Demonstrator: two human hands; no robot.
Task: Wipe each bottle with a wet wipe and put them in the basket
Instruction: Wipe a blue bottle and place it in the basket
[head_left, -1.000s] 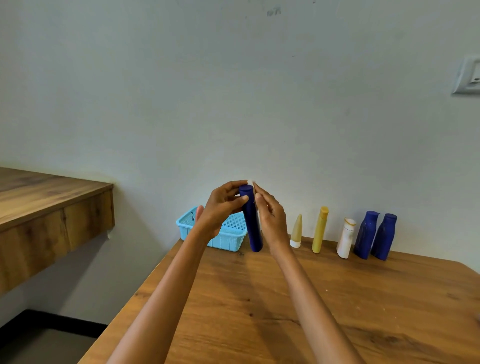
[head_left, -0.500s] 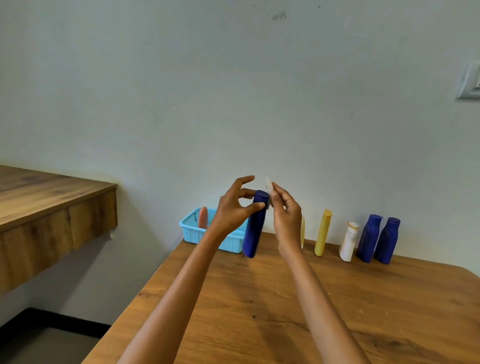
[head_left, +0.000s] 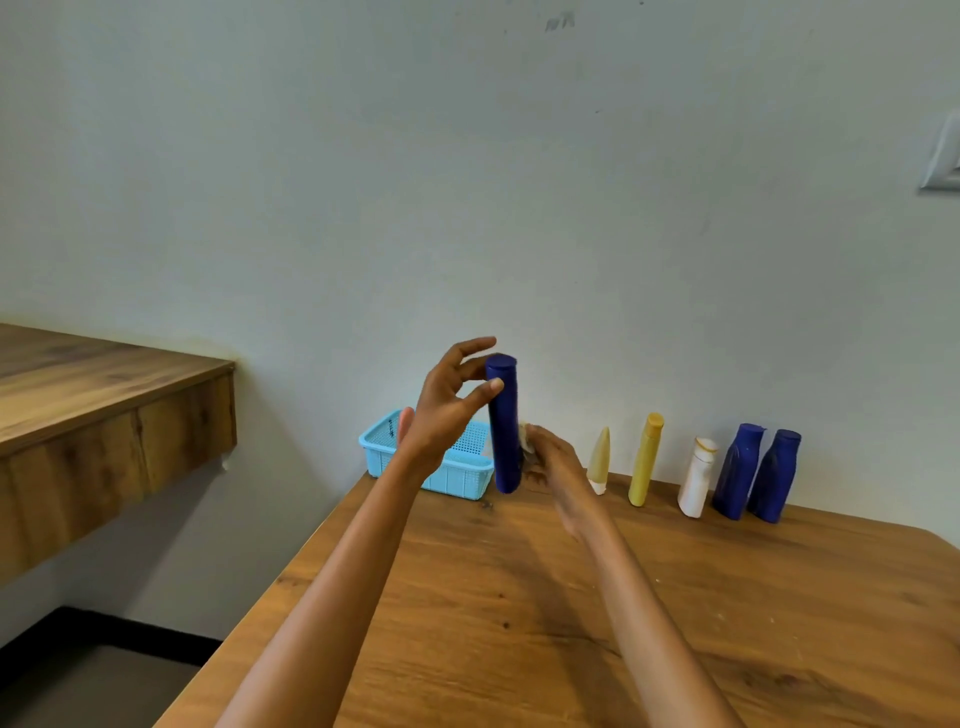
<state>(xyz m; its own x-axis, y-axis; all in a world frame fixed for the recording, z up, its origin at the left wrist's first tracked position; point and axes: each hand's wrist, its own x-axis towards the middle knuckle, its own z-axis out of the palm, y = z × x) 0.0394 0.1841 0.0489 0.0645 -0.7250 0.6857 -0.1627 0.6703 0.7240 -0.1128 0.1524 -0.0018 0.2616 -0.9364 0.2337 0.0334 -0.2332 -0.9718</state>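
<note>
the left hand (head_left: 441, 415) pinches the top of a tall dark blue bottle (head_left: 505, 423) between thumb and fingers (head_left: 475, 345), holding it upright above the worktop (head_left: 519, 597), its base seemingly just off the wood, in front of the light blue basket's (head_left: 457, 475) right end. the right hand (head_left: 553, 460), blurred, sits against the bottle's lower right side with a scrap of white wet wipe (head_left: 525, 434) showing above its fingers; the grasp itself is too smeared to read for certain, though the wipe seems pinched against the bottle. the left wrist hides much of the basket, where a pinkish item (head_left: 405, 423) pokes up. along the wall stand a cream tube (head_left: 600, 460), a yellow bottle (head_left: 645, 460), a white bottle (head_left: 698, 478) and two dark blue bottles (head_left: 737, 473).
</note>
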